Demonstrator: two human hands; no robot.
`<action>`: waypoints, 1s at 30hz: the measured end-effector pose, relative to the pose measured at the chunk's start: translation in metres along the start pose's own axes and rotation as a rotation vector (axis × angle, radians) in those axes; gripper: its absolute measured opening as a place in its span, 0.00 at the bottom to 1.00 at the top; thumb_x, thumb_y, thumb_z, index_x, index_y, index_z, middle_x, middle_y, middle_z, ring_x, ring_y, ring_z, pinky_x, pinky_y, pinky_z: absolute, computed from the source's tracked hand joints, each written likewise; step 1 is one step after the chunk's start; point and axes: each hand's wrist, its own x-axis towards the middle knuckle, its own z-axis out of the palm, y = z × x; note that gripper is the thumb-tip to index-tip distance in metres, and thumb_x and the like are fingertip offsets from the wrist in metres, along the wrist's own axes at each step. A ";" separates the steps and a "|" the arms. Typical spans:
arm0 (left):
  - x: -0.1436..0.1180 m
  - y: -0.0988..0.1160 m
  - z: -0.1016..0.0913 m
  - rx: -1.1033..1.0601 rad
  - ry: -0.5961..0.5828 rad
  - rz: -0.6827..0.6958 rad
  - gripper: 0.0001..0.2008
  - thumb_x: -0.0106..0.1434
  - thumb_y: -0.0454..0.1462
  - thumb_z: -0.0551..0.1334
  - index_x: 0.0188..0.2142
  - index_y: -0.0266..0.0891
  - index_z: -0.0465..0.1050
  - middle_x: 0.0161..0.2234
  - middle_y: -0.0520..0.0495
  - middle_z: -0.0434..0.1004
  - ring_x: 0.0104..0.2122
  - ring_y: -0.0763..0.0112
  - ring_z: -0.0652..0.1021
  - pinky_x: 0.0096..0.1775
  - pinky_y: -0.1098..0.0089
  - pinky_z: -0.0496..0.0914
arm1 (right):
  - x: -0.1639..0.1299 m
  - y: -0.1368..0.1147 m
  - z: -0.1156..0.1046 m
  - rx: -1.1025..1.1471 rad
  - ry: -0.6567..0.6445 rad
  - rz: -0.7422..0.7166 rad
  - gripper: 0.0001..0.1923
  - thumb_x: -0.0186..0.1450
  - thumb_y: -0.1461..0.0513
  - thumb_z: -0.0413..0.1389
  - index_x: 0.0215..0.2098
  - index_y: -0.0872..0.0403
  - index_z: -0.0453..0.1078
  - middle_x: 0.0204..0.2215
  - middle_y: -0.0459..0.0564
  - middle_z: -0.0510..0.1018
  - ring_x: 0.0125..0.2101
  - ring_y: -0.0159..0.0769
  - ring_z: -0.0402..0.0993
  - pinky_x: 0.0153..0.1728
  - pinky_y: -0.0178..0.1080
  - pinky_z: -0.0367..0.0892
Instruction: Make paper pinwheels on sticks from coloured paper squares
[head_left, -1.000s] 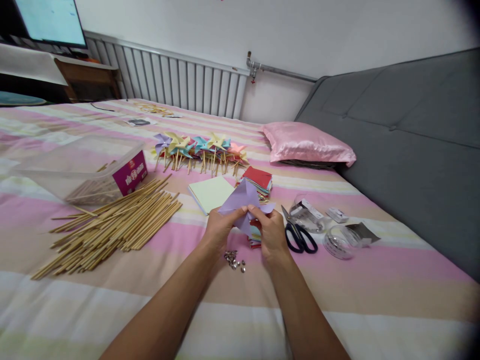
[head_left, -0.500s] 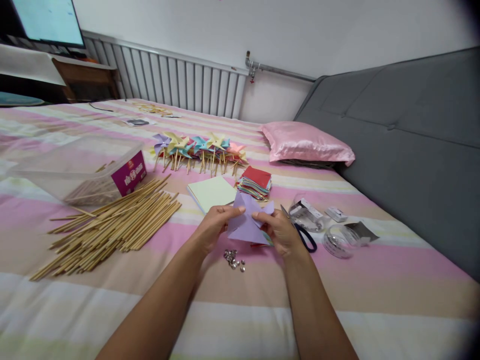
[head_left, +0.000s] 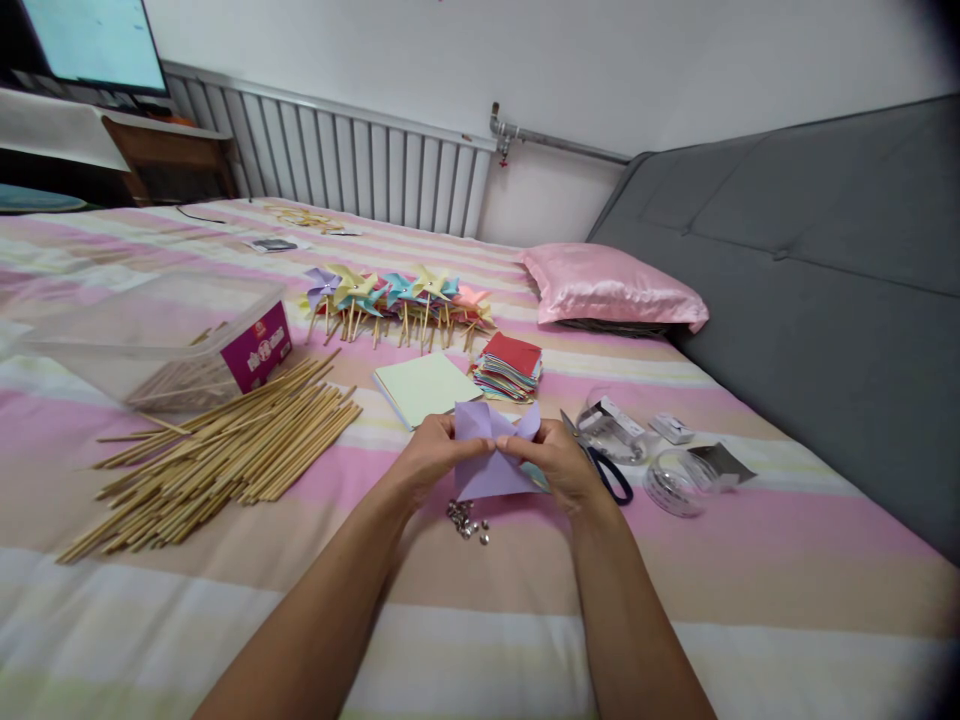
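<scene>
A partly folded sheet of purple paper [head_left: 495,480] is held above the striped bedspread [head_left: 487,650], pinched by the left hand [head_left: 429,456] and right hand [head_left: 561,462]; their thumbs, apart a moment ago, now meet at its middle, seemingly gathering the folds there. Small metal fasteners [head_left: 460,518] lie just nearer, scissors [head_left: 594,456] beside the right hand, and paper pinwheels [head_left: 429,283] farther off.

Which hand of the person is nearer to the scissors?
The right hand. It is close beside the scissors, partly hiding them in this view; the left hand is farther away, at the opposite side of the purple paper.
</scene>
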 end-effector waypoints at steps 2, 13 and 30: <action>0.000 0.000 0.001 -0.008 0.011 0.001 0.12 0.43 0.37 0.70 0.28 0.32 0.79 0.25 0.45 0.78 0.25 0.69 0.74 0.29 0.72 0.65 | 0.000 0.000 0.001 0.004 0.003 -0.012 0.12 0.46 0.57 0.65 0.17 0.57 0.69 0.14 0.41 0.70 0.17 0.26 0.61 0.20 0.31 0.55; 0.005 0.005 0.002 -0.137 0.352 0.036 0.12 0.40 0.36 0.69 0.26 0.32 0.77 0.24 0.46 0.78 0.23 0.70 0.74 0.27 0.72 0.64 | 0.005 0.000 0.003 0.053 0.153 -0.278 0.21 0.50 0.57 0.65 0.41 0.54 0.70 0.33 0.48 0.76 0.35 0.34 0.73 0.36 0.35 0.67; 0.010 0.005 -0.005 -0.431 0.492 0.011 0.18 0.39 0.34 0.69 0.32 0.30 0.74 0.28 0.47 0.78 0.25 0.71 0.75 0.28 0.72 0.67 | -0.002 0.002 0.016 -0.171 -0.174 -0.303 0.11 0.57 0.64 0.58 0.39 0.53 0.75 0.30 0.49 0.80 0.28 0.32 0.76 0.31 0.34 0.70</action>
